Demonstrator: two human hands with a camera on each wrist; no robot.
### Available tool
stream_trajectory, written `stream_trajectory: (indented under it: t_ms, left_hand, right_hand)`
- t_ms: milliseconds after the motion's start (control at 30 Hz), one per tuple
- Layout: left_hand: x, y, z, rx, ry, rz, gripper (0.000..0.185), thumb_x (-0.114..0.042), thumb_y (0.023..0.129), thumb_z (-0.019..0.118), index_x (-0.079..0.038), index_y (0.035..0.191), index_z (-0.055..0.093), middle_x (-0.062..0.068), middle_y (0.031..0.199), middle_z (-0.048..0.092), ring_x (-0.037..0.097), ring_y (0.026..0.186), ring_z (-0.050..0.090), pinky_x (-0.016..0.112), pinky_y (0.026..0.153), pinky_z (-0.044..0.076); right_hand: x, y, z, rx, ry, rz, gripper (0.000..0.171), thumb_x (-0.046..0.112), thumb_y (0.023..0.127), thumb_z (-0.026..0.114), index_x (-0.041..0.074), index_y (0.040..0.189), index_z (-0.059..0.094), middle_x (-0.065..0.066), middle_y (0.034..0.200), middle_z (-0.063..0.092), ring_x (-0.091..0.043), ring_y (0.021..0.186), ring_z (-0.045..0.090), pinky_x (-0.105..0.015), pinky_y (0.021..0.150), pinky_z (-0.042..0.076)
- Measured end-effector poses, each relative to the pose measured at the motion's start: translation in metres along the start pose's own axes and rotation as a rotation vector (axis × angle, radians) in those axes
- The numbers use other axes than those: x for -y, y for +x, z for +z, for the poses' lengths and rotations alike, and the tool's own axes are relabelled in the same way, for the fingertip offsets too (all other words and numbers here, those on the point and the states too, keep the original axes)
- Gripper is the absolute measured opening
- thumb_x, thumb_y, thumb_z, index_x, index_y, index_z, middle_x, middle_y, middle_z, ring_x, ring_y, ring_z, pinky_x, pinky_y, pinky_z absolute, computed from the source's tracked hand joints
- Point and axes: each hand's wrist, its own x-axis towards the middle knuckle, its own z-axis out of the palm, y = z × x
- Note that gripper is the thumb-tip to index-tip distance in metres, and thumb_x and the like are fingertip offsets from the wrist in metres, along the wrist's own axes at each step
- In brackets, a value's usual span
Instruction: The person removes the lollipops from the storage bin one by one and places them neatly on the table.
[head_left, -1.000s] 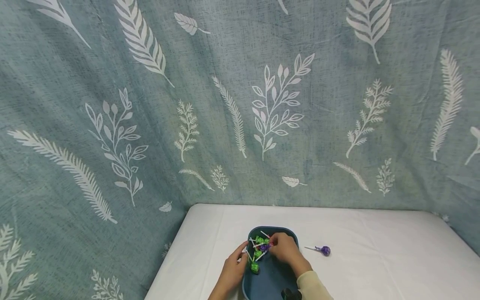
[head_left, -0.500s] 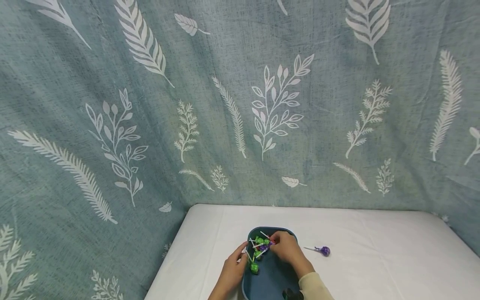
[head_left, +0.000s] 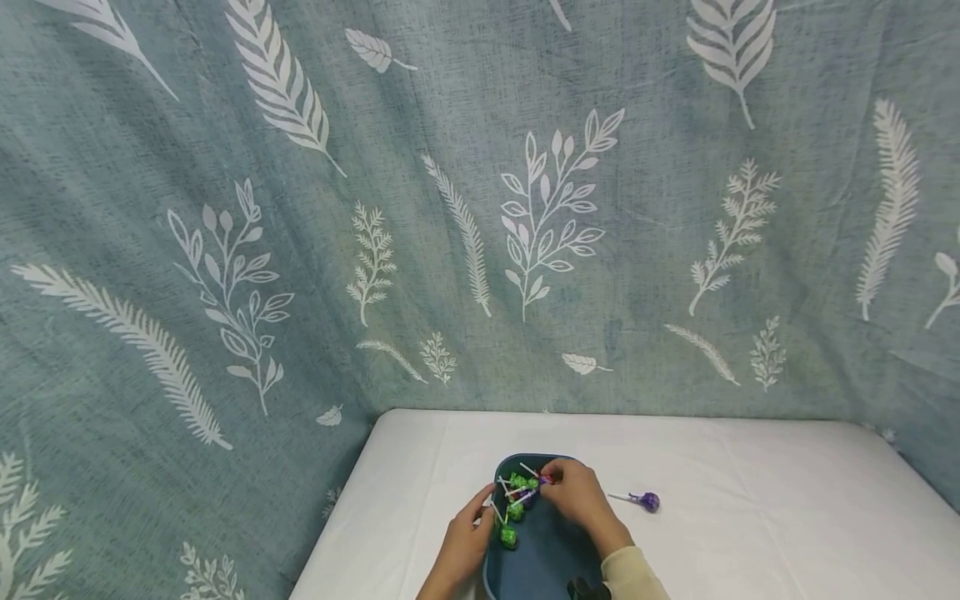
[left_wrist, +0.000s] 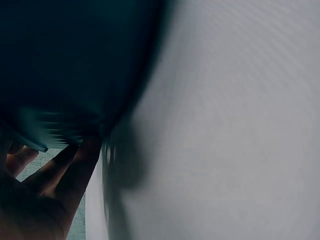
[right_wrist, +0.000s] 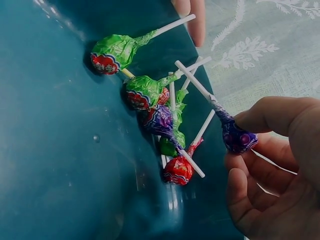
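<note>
My right hand (head_left: 573, 496) pinches a purple-wrapped lollipop (right_wrist: 239, 139) by its candy end, above the far part of a dark blue tray (right_wrist: 55, 150). Its white stick points away from my fingers. Below it a heap of lollipops lies against the tray's left side: several green ones, including a green lollipop (right_wrist: 114, 52), plus a purple lollipop (right_wrist: 157, 119) and a red lollipop (right_wrist: 178, 171). At the tray's left side, my left hand (head_left: 467, 537) touches the rim and outer wall with fairly straight fingers (left_wrist: 82, 162).
Another purple lollipop (head_left: 645, 502) lies on the white tablecloth (head_left: 750, 517) to the right of the tray. A teal leaf-patterned curtain (head_left: 480, 250) hangs behind the table and along its left side.
My right hand has shifted slightly right and away from the heap, with the purple lollipop between its fingers. The left hand stays at the tray's side.
</note>
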Motion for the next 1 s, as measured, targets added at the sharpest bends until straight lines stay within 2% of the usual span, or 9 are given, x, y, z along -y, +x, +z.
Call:
stream_trajectory:
  t_ms: [300, 567, 1000]
  left_hand:
    - [-0.001, -0.001, 0.0, -0.002, -0.012, 0.007, 0.043, -0.021, 0.103, 0.055, -0.01, 0.144, 0.057, 0.013, 0.111, 0.072, 0.036, 0.105, 0.068, 0.056, 0.09, 0.051]
    - [-0.003, -0.002, 0.0, -0.007, -0.001, 0.015, 0.042, -0.021, 0.103, 0.055, -0.01, 0.144, 0.058, 0.012, 0.11, 0.073, 0.033, 0.103, 0.069, 0.054, 0.089, 0.052]
    - [-0.002, 0.001, 0.001, 0.004, 0.012, -0.006, 0.043, -0.022, 0.103, 0.053, -0.01, 0.144, 0.057, 0.013, 0.112, 0.072, 0.035, 0.105, 0.068, 0.055, 0.09, 0.052]
  right_hand:
    - [0.002, -0.002, -0.005, -0.013, 0.052, 0.008, 0.015, 0.005, 0.076, 0.078, 0.006, 0.089, 0.073, 0.0, 0.082, 0.069, -0.014, 0.075, 0.063, -0.037, 0.07, 0.052]
    - [0.006, -0.005, -0.012, -0.024, 0.075, 0.027, 0.015, 0.006, 0.077, 0.08, 0.006, 0.091, 0.073, 0.001, 0.082, 0.068, -0.015, 0.077, 0.064, -0.039, 0.072, 0.052]
    - [0.004, -0.01, -0.022, -0.039, 0.118, 0.074, 0.02, 0.008, 0.08, 0.08, 0.006, 0.099, 0.074, -0.004, 0.095, 0.073, -0.022, 0.088, 0.069, -0.047, 0.08, 0.054]
